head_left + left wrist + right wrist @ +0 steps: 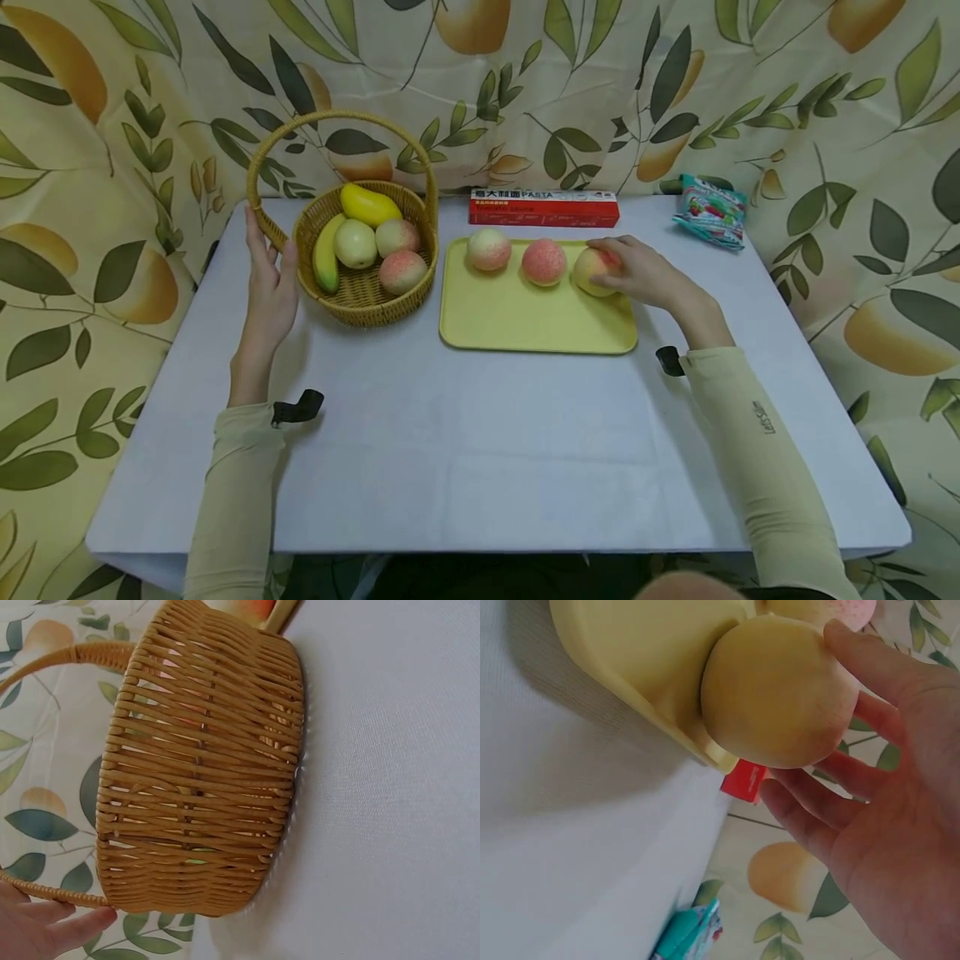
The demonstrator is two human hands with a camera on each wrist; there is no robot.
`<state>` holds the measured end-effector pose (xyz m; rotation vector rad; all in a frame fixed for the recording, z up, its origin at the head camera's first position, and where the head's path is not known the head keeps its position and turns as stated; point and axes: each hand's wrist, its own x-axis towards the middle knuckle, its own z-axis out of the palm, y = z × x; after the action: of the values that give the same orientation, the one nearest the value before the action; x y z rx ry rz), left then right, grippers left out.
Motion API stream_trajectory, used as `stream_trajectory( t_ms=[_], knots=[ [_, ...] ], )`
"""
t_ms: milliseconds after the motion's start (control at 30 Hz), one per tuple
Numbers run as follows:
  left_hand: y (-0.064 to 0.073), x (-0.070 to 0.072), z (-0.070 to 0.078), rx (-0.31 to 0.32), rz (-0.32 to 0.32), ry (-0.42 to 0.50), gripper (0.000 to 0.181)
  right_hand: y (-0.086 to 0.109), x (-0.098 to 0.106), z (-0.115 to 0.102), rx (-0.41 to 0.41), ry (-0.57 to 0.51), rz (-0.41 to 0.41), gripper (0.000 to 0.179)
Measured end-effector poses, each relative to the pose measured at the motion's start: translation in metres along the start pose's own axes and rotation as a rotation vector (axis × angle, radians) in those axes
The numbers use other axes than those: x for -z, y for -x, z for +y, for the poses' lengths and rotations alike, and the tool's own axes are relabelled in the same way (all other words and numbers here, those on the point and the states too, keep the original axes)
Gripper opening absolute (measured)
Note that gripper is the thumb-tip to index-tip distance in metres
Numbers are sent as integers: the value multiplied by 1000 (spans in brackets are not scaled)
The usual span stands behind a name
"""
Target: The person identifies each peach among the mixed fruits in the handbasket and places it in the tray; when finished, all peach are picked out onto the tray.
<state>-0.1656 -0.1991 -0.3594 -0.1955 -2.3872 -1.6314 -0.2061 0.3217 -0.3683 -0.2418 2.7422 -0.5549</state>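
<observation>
A yellow-and-pink peach (780, 694) sits at the right end of the yellow tray (536, 321). My right hand (637, 271) holds that peach, its thumb on the near side and its fingers around the far side. Two more peaches, one pale (489, 249) and one pink (544, 262), lie beside it on the tray. At the left stands a wicker basket (195, 765) with a tall handle (341, 114). The left hand (270, 292) touches the lower left of the handle with extended fingers. Inside the basket are a banana (326, 257), a yellow fruit (370, 204), a pale green fruit (356, 243) and two peaches (402, 272).
Behind the tray lies a red pasta box (543, 210). A teal snack packet (711, 212) is at the back right of the white-covered table (480, 450). Patterned cloth (510, 100) hangs around the back and sides.
</observation>
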Motion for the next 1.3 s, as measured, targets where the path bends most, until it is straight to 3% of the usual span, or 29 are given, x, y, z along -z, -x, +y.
stream_trajectory(
  t_ms=[100,267,367,500,967,1300],
  knots=[
    [0,-1,1,1,-4,6,78,3,-1,0,1,3,30,77],
    [-1,-1,1,-10,6,-8,78,9,-1,-8,63,72,164,78],
    [-2,0,-1,-18,19,-17,78,11,-1,-21,115,110,241,78],
    [-4,1,-2,-17,21,-5,78,9,0,-44,175,112,280,77],
    [0,2,-1,19,-35,9,78,-12,-4,-128,362,67,204,71],
    [1,4,-3,22,-40,12,78,-51,-38,-195,549,124,102,65]
  ],
)
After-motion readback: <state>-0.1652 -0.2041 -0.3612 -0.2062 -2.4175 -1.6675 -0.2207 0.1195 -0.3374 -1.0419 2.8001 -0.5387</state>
